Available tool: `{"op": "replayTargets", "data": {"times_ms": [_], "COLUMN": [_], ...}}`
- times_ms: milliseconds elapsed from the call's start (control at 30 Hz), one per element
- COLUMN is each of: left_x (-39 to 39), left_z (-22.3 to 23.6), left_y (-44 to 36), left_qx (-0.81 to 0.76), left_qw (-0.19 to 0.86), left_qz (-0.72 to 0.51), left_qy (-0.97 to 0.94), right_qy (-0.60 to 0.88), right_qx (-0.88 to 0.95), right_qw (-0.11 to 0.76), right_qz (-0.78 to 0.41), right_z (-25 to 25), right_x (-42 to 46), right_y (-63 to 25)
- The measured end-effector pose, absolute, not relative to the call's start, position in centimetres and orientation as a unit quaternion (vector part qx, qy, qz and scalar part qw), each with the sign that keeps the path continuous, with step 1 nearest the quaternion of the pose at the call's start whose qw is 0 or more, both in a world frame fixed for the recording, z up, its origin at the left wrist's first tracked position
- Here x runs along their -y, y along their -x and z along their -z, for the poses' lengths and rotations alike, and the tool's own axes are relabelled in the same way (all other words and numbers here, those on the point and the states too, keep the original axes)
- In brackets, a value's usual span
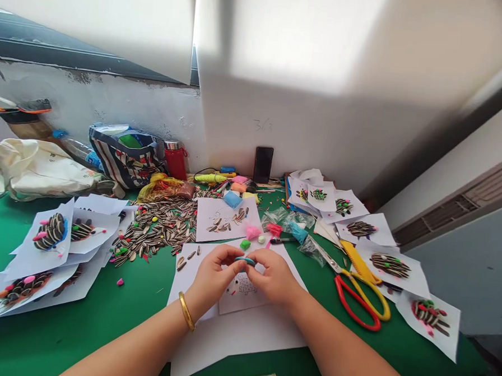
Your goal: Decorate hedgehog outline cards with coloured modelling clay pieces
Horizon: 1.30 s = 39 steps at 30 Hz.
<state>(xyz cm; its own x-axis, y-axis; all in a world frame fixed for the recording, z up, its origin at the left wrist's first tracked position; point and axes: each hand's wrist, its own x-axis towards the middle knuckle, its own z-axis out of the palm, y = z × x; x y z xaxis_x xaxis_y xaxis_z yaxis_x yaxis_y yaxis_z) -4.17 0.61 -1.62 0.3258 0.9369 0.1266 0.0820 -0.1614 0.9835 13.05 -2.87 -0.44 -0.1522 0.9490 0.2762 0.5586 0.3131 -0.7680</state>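
Note:
My left hand and my right hand meet over a small printed paper on the green table. Both pinch the ends of a thin blue clay strip, stretched between the fingertips. A gold bangle circles my left wrist. White sheets lie under my forearms. Small lumps of green clay and pink clay sit just beyond my fingers.
A heap of sunflower seeds spreads at centre left. Finished seed pictures lie on papers at left and right. Scissors with red and yellow handles rest at right. A phone, striped bag and red bottle stand by the wall.

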Motion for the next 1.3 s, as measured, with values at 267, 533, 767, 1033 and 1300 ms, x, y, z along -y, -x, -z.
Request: {"op": "replayTargets", "data": {"times_ms": [267, 533, 767, 1033, 1300], "left_x": [-0.53, -0.52, -0.37, -0.26, -0.18], "left_z": [1.45, 1.66, 1.21, 1.14, 0.85], "left_y": [4.10, 4.29, 3.99, 3.83, 3.84], "left_qx": [-0.389, -0.383, -0.386, -0.365, -0.372], "left_qw": [0.528, 0.501, 0.548, 0.599, 0.584], "left_qz": [-0.441, -0.424, -0.434, -0.424, -0.431], "left_qy": [-0.614, -0.650, -0.602, -0.574, -0.578], "right_qy": [0.503, 0.513, 0.510, 0.516, 0.509], "right_qx": [0.702, 0.715, 0.707, 0.702, 0.705], "right_qw": [0.399, 0.382, 0.386, 0.398, 0.395], "right_qz": [-0.308, -0.282, -0.302, -0.288, -0.296], "right_z": [0.32, 0.57, 0.45, 0.64, 0.59], "right_x": [3.04, 2.91, 2.98, 2.87, 2.93], "right_y": [-13.05, -12.97, -12.90, -13.23, -13.16]}}
